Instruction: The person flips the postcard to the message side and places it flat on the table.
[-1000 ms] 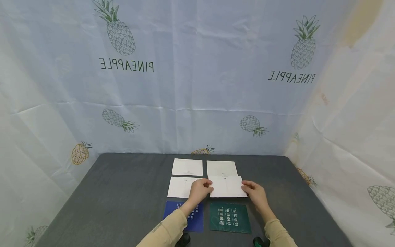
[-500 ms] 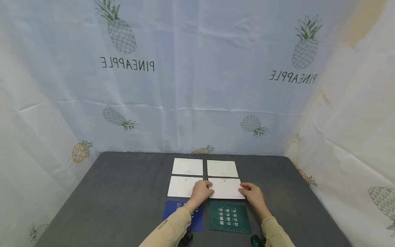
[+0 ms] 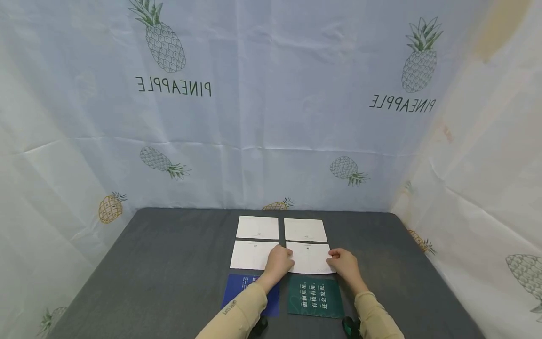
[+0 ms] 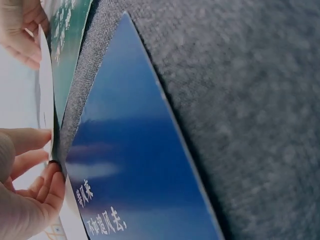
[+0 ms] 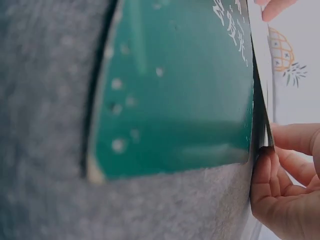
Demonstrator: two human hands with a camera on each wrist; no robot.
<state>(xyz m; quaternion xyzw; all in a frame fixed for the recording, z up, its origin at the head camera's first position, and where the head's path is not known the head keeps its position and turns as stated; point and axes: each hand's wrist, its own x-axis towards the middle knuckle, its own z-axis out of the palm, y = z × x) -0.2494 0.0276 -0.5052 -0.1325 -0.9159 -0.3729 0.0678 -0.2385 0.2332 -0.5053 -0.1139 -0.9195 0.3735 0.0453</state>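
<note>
My left hand (image 3: 278, 262) pinches the left edge of a white card (image 3: 310, 258) with small print near its top edge. Its right edge is pinched by my right hand (image 3: 345, 264) between thumb and fingers. The card is slightly bowed and lies in the nearer right spot of a group of white cards. In the right wrist view its edge shows thin between the fingers, beside a green card (image 5: 180, 90) with white writing. A blue card (image 4: 130, 130) with white characters lies under my left forearm, which hides part of it in the head view.
Two white cards (image 3: 257, 228) (image 3: 305, 230) lie side by side at the back, and another white card (image 3: 251, 255) is left of my left hand. All rest on a dark grey table (image 3: 169, 273). A pineapple-print curtain (image 3: 271, 94) stands behind it.
The held white card overlapped the back right card a second ago; it has come down and slightly nearer, leaving a narrow gap. Both hands moved with it, the right one slightly leftward.
</note>
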